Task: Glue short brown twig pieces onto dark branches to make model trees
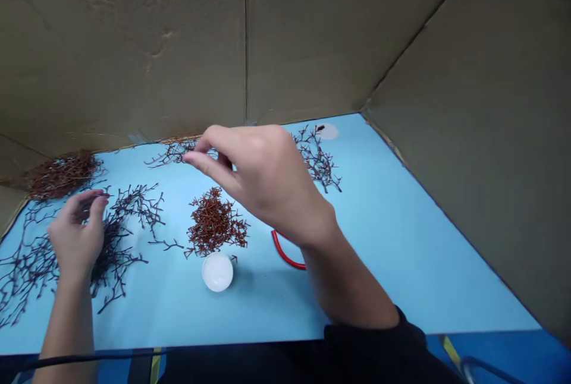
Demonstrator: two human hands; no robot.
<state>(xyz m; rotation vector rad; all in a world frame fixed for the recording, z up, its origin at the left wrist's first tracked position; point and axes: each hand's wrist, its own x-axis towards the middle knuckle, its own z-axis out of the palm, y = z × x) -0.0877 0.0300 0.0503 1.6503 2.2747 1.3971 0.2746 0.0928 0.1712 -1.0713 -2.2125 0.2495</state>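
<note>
On the left, my left hand [77,235] is closed in a pinch above the dark branched plastic twigs [111,241]. A thin dark tip of a twig [106,195] shows between its thumb and finger. My right hand [263,176] is raised over the middle of the table, thumb and fingertips pressed together; what they hold, if anything, is too small to make out. Below its fingers lies a heap of small reddish-brown branched pieces [213,223]. A small round white cup [217,271] stands just in front of that heap.
A brown tangled bundle [66,173] sits in the back left corner. More twigs [319,161] lie behind my right hand, beside a white disc [328,131]. A red curved tube [285,256] is partly under my right forearm. Brown panels [312,45] wall the blue tabletop [401,265].
</note>
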